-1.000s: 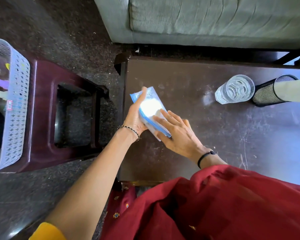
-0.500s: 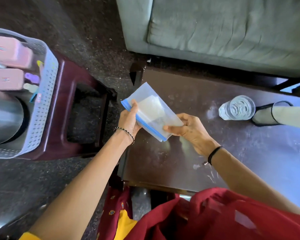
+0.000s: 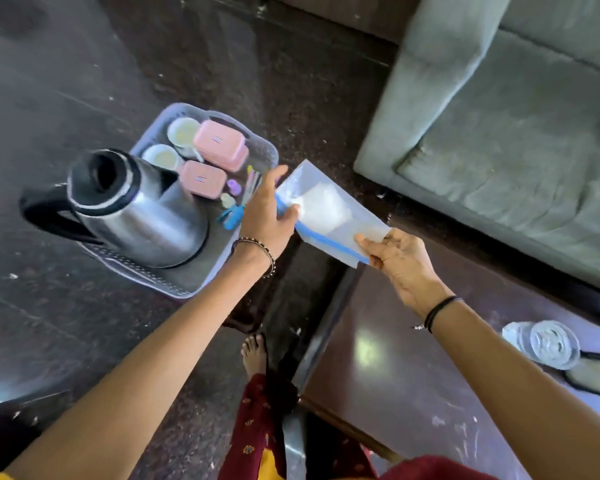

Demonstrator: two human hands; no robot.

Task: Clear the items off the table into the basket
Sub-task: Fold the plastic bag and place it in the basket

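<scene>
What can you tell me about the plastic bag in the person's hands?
The bag is a clear, slightly frosted plastic pouch with a blue zip strip along its lower edge and something white inside. Whether the zip is sealed cannot be told. It is held in the air, tilted, between the basket and the table. The left hand grips its upper left end, thumb on top, and the right hand pinches its lower right corner. Nothing else touches it.
</scene>
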